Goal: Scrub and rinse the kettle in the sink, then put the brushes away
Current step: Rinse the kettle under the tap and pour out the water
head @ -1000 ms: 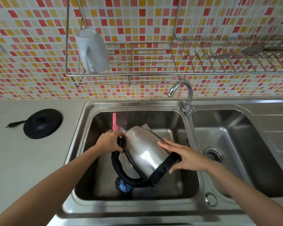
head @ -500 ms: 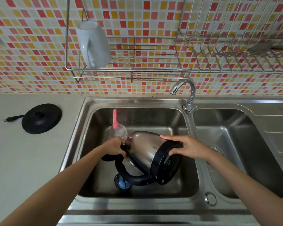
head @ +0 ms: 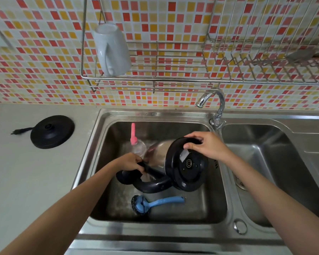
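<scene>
Blue-handled round scrub brush (head: 156, 203) flat on left steel sink basin (head: 217, 205) floor, nearest. Beyond it, tipped stainless kettle with black base (head: 175, 163): left hand (head: 130, 161) clasps handle top, right hand (head: 205, 147) grips base rim. Pink-handled clear brush (head: 136, 142) behind kettle. Black round power base (head: 52, 131) on counter (head: 22, 181), left of basin.

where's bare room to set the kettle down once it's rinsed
Free: the counter in front of the black base, and the right basin, which holds nothing but its drain. Crowded: the left basin, where both hands tilt the kettle, with a blue brush below it and a pink-handled brush behind.
</scene>
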